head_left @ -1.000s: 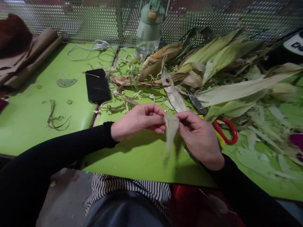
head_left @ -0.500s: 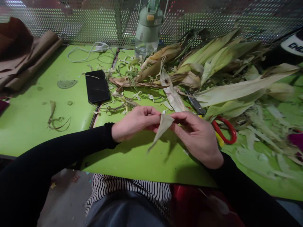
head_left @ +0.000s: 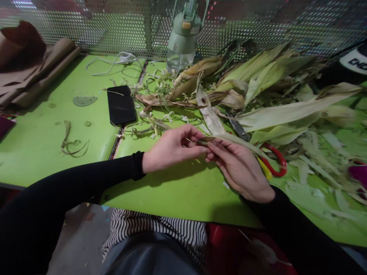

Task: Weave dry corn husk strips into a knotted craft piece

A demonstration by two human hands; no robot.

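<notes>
- From my remote seat, I am watching the left hand (head_left: 169, 151) pinching the near end of a pale husk strip (head_left: 239, 139) between thumb and fingers.
- The right hand (head_left: 243, 172) is gripping the same strip just beside the left fingertips, and I am seeing both hands almost touching.
- That strip is running from the fingertips rightward, passing over the back of the right hand's fingers, above the front part of the green table (head_left: 160, 194).
- Scissors (head_left: 283, 162) with red and yellow handles are lying just beyond the right hand, the strip's free end hanging near the red loop.
- Further back, I am finding a heap of corn husks (head_left: 269, 76) spreading across the table's right side.
- A water bottle (head_left: 183, 38) is standing upright behind the scraps, near the mesh panel (head_left: 114, 23).
- A dark phone (head_left: 121, 107) is resting beyond the left hand, a thin stalk lying across its top.
</notes>
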